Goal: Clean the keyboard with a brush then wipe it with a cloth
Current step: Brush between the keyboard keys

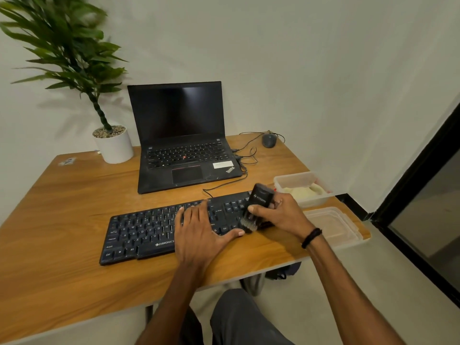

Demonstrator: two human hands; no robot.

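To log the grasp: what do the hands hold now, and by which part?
The right hand grips the brush by its black body, bristles down. The left hand lies flat on the keyboard, holding nothing.

The keyboard reads "ZEBRONICS"; the laptop, "ThinkPad".

Black keyboard, black brush, pale cloth.
The keyboard lies flat and slanted on the counter; the brush tilts bristles-down on its right end; the cloth sits crumpled in a clear tub just beyond.
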